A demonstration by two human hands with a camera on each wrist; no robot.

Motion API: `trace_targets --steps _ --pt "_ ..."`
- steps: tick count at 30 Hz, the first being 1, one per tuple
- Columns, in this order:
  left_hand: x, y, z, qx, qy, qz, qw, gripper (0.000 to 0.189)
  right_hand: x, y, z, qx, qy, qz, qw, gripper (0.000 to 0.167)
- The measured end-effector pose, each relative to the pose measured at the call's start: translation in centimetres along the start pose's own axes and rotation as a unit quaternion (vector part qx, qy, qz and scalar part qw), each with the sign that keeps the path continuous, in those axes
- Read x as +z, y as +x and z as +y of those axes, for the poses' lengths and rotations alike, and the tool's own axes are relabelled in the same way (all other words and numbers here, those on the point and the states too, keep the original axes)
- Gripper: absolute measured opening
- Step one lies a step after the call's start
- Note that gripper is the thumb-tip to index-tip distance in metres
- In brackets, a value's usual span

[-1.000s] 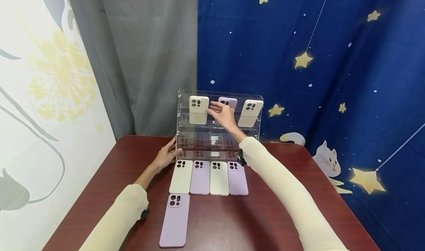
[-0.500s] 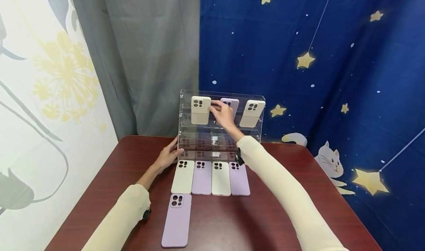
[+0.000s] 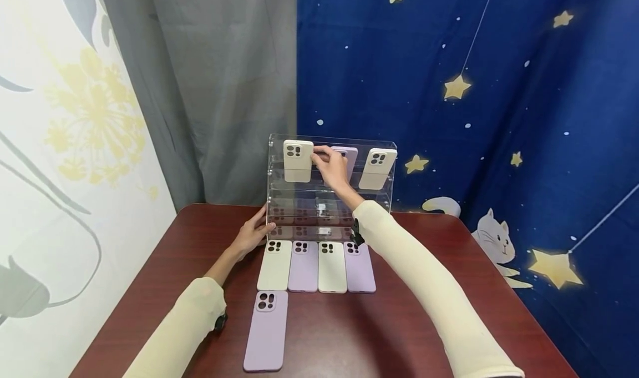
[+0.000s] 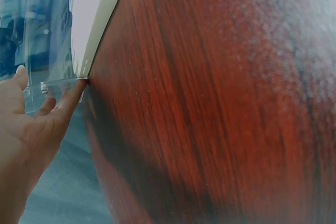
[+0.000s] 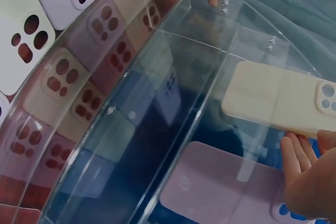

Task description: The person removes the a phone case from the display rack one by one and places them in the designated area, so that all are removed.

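A clear tiered display rack (image 3: pixel 292 200) stands on the table. My left hand (image 3: pixel 249 235) holds its left side low down, the fingertips at a lower corner in the left wrist view. My right hand (image 3: pixel 333 166) pinches the right edge of a cream phone case (image 3: pixel 297 170) on the upper tier. In the right wrist view, my fingers (image 5: pixel 294 153) touch this case's long edge. Beside it, partly behind my hand, stands a lilac phone case (image 5: pixel 220 182). Another cream phone case (image 3: pixel 375 172) leans at the tier's right end, slightly tilted.
Several phone cases lie in a row before the rack, cream and lilac alternating, including a cream one (image 3: pixel 273 270) and a lilac one (image 3: pixel 360 272). Nearer lies one more lilac case (image 3: pixel 265 333) on the brown table (image 3: pixel 339 333). A blue curtain (image 3: pixel 369 61) hangs behind.
My right hand has closed in on the left cream case and now grips its edge. That case sits slightly higher against the rack. My left hand stays at the rack's side.
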State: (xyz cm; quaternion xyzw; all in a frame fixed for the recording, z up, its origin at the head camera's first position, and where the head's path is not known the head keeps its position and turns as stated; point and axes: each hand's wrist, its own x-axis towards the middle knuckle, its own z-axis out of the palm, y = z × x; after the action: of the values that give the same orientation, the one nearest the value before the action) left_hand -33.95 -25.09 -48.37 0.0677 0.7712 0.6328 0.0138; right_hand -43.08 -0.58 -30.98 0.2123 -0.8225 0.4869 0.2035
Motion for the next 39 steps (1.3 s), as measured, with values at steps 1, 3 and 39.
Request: trace_targets --steps 1,3,39 --pt "0.0 0.0 0.0 0.001 0.001 0.0 1.0 0.077 -0.1 0.0 -0.2 -0.002 0.003 0.001 1.0 0.024" --pt "0.0 0.1 0.0 0.004 0.002 0.001 1.0 0.077 -0.4 0.1 -0.7 -0.007 0.01 0.001 0.9999 0.024" --pt "0.1 -0.2 0.0 0.007 0.031 -0.001 0.9995 0.076 -6.2 -2.9 -4.2 -0.042 0.062 0.002 0.9972 0.025"
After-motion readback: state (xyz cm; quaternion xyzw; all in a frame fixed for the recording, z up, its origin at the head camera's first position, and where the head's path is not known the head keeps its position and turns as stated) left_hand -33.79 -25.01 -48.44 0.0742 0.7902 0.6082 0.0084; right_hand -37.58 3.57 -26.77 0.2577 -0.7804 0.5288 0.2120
